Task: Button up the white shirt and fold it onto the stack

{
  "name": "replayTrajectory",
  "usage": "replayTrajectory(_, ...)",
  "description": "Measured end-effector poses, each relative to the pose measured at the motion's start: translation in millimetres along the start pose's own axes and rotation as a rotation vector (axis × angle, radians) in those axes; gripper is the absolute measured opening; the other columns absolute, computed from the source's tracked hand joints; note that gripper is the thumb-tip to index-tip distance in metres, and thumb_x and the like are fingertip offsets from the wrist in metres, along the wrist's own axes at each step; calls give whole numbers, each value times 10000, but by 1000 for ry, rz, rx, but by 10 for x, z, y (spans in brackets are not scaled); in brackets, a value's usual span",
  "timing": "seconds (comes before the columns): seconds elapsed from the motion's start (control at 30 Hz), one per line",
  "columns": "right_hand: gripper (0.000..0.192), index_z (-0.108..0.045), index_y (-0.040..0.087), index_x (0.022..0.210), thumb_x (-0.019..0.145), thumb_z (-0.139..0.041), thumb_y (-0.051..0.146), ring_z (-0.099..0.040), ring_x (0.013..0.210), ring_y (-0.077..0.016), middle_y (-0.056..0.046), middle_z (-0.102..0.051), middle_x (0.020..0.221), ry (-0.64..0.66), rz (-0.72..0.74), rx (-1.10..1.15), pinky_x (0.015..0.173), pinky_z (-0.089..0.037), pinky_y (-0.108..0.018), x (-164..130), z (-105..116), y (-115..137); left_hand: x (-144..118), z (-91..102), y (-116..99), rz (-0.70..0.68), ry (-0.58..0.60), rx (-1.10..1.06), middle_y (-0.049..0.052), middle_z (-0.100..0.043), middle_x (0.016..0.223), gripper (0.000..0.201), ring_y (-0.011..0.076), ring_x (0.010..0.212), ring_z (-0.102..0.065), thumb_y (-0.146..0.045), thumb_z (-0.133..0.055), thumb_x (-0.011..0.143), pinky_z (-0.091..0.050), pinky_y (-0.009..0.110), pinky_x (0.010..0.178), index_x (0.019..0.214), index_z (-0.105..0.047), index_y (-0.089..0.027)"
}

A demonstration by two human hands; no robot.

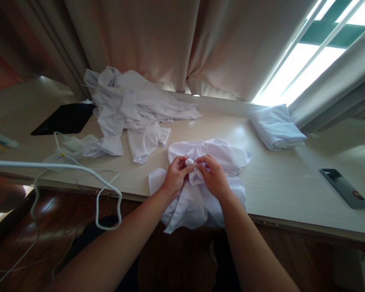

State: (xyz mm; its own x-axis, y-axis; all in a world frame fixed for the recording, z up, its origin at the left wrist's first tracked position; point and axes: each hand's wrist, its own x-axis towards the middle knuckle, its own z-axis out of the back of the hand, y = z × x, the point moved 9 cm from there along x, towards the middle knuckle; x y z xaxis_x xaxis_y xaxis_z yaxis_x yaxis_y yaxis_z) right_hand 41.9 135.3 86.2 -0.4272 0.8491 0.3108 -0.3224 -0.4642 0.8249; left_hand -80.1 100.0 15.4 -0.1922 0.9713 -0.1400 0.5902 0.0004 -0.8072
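A white buttoned shirt (213, 148) lies on the table in front of me, its lower part hanging over the front edge. My left hand (177, 175) pinches a gathered bit of the cloth near the shirt's middle. From the other side my right hand (212, 173) grips the same bit, fingertips almost touching those of the left. Both hands are closed, and what exactly sits between the fingertips is partly hidden. One small button shows on the placket below my left hand.
Crumpled white garments (130, 101) lie at the back left, beside a black flat item (63, 118) and a white power strip (76, 147). Folded white cloth (276, 127) sits back right, a phone (345, 188) at the right. A white cable (63, 165) crosses the left foreground.
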Motion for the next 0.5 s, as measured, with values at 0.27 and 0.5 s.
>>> replayTrajectory(0.27, 125, -664, 220, 953, 927, -567, 292, -612, 910, -193, -39, -658, 969, 6, -27, 81, 814, -480, -328, -10, -33, -55, 7, 22, 28, 12, -18, -4, -18, -664, 849, 465, 105, 698, -624, -300, -880, 669, -476, 210, 628, 993, -564, -194)
replayTrajectory(0.5, 207, -716, 219, 1021, 934, -567, 334, -650, 920, -201, -40, -727, 986, 105, -125, 142, 863, -494, -348, -4, -147, -242, 2, 87, 60, 5, -26, 36, 2, -674, 829, 401, 124, 730, -634, -289, -883, 661, -497, 248, 700, 919, -606, -157)
